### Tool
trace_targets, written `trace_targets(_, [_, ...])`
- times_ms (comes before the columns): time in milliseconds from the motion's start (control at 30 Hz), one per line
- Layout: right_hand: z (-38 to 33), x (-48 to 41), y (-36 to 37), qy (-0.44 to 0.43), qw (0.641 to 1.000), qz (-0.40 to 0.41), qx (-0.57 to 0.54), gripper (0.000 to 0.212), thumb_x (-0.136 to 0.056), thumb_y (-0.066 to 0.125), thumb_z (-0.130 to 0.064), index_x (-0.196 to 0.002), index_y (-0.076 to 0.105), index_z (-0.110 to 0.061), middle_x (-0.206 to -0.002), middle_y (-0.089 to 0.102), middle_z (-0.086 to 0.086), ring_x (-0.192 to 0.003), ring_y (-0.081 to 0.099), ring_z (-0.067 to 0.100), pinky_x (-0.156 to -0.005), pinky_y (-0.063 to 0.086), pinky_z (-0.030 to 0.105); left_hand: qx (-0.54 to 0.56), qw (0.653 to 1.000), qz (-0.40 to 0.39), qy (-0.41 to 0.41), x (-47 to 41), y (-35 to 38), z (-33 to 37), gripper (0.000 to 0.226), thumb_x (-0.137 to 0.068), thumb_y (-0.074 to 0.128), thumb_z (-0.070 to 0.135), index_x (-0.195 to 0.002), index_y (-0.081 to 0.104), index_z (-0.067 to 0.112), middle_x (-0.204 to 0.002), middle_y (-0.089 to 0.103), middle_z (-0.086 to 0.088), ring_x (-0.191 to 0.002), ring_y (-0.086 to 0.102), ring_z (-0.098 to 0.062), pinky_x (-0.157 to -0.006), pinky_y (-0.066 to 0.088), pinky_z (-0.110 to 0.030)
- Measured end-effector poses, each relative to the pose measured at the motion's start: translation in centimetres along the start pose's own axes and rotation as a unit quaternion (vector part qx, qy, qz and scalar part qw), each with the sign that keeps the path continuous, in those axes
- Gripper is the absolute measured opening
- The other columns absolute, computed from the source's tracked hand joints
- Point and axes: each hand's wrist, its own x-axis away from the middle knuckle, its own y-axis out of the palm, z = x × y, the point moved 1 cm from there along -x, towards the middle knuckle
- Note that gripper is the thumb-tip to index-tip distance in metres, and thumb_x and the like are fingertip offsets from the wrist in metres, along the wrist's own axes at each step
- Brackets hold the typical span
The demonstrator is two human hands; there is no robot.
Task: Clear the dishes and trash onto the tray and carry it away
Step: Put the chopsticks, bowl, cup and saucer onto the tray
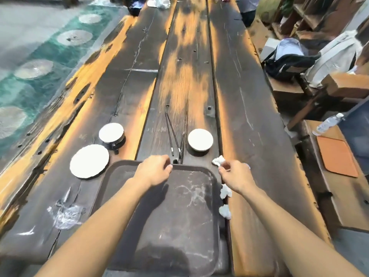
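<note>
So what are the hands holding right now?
The right hand pinches a crumpled white napkin by its near edge. The left hand holds nothing; it rests curled at the tray's far rim.

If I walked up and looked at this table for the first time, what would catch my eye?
Probably the two bare arms reaching over a big dark tray, the left hand at its far rim and the right hand pinching a crumpled white napkin. Next, the white dishes: a plate and a bowl to the left, another bowl beside dark chopsticks.
</note>
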Motion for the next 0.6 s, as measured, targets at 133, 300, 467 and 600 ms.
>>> trace_targets(133, [0.6, -6.9, 1.0, -0.007, 1.0, -0.012, -0.013, 0.025, -0.091, 0.058, -0.034, -0.106, 0.073, -0.022, -0.108, 0.075, 0.001, -0.107, 0.064, 0.026, -0.078, 0.04, 0.027, -0.013, 0.999, -0.004, -0.04, -5.7, 2.1, 0.4, 0.03, -0.097, 0.048, 0.037, -0.114, 0.063, 0.019, -0.118, 0.07, -0.007, -0.109, 0.063, -0.031, -0.091, 0.052, -0.043])
trace_targets(300, [1.0, -13.4, 3.7, 0.014, 0.996, -0.032, -0.082, 0.027, -0.087, 0.061, -0.032, -0.078, 0.07, -0.008, -0.075, 0.071, 0.009, -0.085, 0.066, 0.032, -0.064, 0.043, 0.032, -0.014, 0.996, -0.015, -0.085, -11.7, 4.9, -0.9, 0.029, -0.093, 0.05, 0.039, -0.111, 0.063, 0.02, -0.116, 0.069, -0.009, -0.104, 0.063, -0.033, -0.088, 0.052, -0.043])
trace_targets(467, [1.1, -16.9, 7.2, 0.105, 0.958, -0.074, -0.255, 0.021, -0.088, 0.06, -0.023, -0.077, 0.068, -0.007, -0.072, 0.073, 0.009, -0.068, 0.075, 0.027, -0.074, 0.063, 0.045, -0.02, 0.994, 0.007, -0.104, -17.0, 6.6, -2.1, 0.042, -0.092, 0.055, 0.048, -0.116, 0.059, 0.013, -0.117, 0.065, -0.013, -0.106, 0.061, -0.035, -0.083, 0.049, -0.043])
trace_targets(600, [1.5, -18.0, 8.7, 0.144, 0.934, -0.057, -0.323, 0.012, -0.094, 0.055, -0.018, -0.088, 0.064, -0.014, -0.104, 0.071, 0.005, -0.064, 0.076, 0.017, -0.074, 0.064, 0.043, -0.013, 0.991, 0.021, -0.134, -20.9, 7.2, -2.3, 0.06, -0.09, 0.061, 0.05, -0.13, 0.047, 0.008, -0.133, 0.053, -0.015, -0.121, 0.053, -0.038, -0.094, 0.047, -0.049])
